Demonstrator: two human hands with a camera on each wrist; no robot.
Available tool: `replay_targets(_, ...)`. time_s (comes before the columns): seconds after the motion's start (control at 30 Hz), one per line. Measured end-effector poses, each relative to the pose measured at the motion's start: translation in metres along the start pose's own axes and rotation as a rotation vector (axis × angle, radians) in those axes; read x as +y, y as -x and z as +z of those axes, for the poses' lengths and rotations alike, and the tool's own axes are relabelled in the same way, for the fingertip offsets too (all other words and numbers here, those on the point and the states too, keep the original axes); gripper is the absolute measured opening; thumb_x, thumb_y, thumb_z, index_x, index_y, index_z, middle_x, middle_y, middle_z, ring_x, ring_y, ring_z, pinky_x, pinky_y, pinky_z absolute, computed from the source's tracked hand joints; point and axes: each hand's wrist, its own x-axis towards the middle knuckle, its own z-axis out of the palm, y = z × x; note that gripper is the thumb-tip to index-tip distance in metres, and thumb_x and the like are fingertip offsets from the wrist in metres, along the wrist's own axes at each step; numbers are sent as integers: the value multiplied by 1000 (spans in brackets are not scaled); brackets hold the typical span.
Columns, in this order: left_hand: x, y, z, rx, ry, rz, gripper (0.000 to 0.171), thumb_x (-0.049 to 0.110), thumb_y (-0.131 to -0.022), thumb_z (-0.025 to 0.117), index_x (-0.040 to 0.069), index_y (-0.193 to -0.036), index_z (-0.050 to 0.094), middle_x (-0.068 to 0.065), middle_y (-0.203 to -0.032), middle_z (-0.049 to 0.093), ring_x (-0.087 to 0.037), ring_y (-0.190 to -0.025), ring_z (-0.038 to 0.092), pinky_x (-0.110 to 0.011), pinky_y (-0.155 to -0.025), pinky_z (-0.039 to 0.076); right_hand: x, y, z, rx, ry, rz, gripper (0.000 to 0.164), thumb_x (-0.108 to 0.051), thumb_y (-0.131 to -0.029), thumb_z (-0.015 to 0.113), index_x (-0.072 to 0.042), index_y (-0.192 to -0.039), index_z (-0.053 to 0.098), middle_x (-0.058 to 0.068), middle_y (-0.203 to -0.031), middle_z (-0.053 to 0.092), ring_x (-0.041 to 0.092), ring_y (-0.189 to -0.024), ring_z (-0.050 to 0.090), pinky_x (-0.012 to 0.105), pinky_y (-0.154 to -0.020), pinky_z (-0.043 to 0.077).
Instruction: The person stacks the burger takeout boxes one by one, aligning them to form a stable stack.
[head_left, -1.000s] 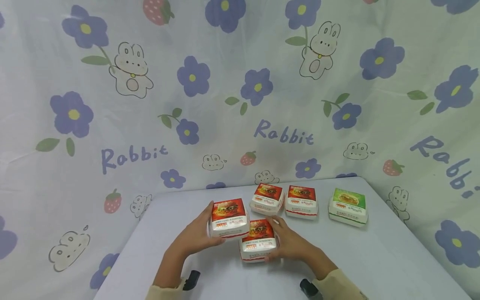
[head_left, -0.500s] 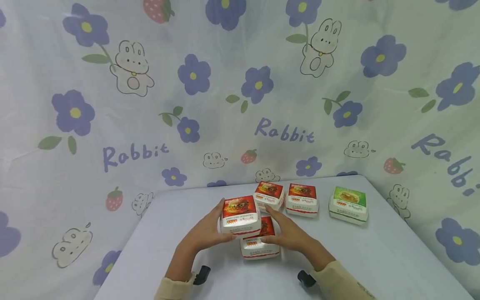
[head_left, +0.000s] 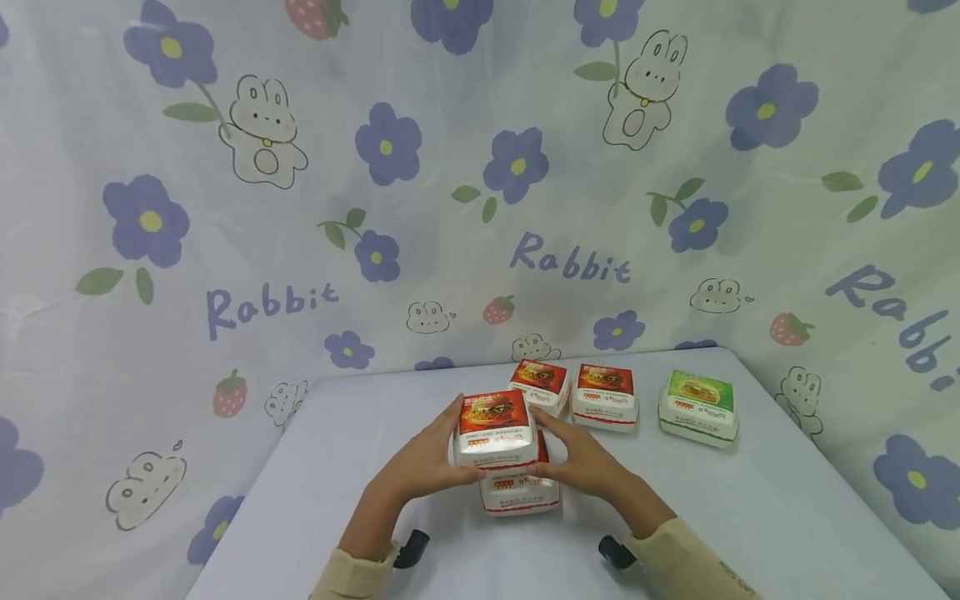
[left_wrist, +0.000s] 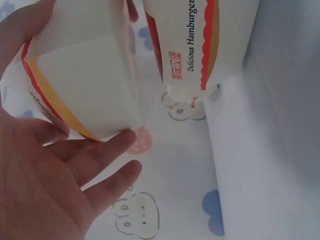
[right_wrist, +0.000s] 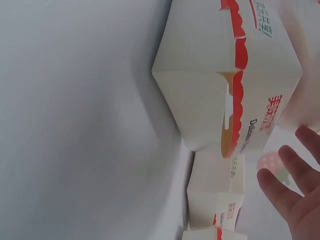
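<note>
Drifting toward three o'clock, the raised red box (head_left: 495, 429) now hangs at the lower red box's (head_left: 520, 497) eleven o'clock — nearer alignment, I judge. Left hand (head_left: 429, 457) fingers grasp it; right hand (head_left: 588, 458) fingers, off the lower box, extend alongside — contact unclear.

Lower box (head_left: 521, 497): top mostly hidden behind upper box (head_left: 495, 429). R hand (right_wrist: 306, 210) is cut by R-wrist pic edge. Green box (head_left: 697, 408): small txt unreadable.
</note>
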Motion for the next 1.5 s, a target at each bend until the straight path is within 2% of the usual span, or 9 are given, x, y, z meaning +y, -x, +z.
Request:
replay_targets(0.1,3,-1,0,0,13,8,126,72,-63,73,21,-158,8,3,-160,18,-20,-142,27,-52,-106,35,2,1,-4,0,-7,-18,96,-57,-73,78,-41,-153,26,-8,-155,31,33,-140,31,64,-101,35)
replay_targets(0.3,7,-1,5,2,34,-3,127,77,-63,70,22,-158,7,2,-160,17,-21,-143,24,-52,-109,32,6,3,-10,13,-14,-13,93,-57,-73,78,-43,-151,29,-3,-151,41,32,-131,44,60,-98,41)
replay_targets(0.47,10,3,11,44,39,14,124,77,-63,71,23,-158,12,3,-159,21,-23,-142,27,-54,-106,34,5,9,-12,21,-28,-16,95,-61,-70,78,-40,-151,32,-1,-151,41,33,-129,47,60,-96,43)
replay_targets(0.67,9,6,21,79,26,52,123,79,-64,69,22,-158,12,3,-159,22,-24,-141,29,-55,-105,36,11,12,-14,40,-56,-95,96,-58,-71,79,-32,-152,35,-4,-152,39,34,-127,48,57,-97,44)
replay_targets(0.83,9,5,24,79,12,58,122,79,-65,68,23,-158,12,5,-159,22,-22,-141,30,-54,-105,36,17,13,-14,58,-62,-168,95,-56,-71,80,-30,-151,37,-7,-151,39,28,-128,48,52,-98,45)
replay_targets(0.97,10,5,25,70,10,52,121,79,-64,68,26,-158,12,5,-158,24,-22,-140,31,-54,-105,37,18,15,-15,65,-79,-196,93,-53,-70,82,-29,-150,40,-7,-150,41,25,-130,46,52,-99,44)
replay_targets(1.1,11,6,26,60,8,50,121,79,-64,68,28,-158,11,4,-159,23,-23,-140,32,-54,-104,37,19,17,-16,56,-88,-194,93,-54,-70,82,-30,-150,40,-6,-150,41,26,-130,47,52,-98,45)
replay_targets(1.33,11,6,27,45,4,66,121,80,-65,66,28,-158,9,4,-159,22,-22,-141,30,-52,-105,37,21,21,-15,45,-116,-170,95,-52,-71,82,-24,-151,39,-1,-149,43,32,-126,50,55,-98,44)
replay_targets(1.5,10,2,30,29,23,68,122,81,-65,65,26,-158,9,5,-160,20,-22,-142,28,-53,-106,35,23,22,-15,61,-105,-153,93,-53,-71,82,-28,-150,39,1,-147,45,33,-124,51,55,-98,44)
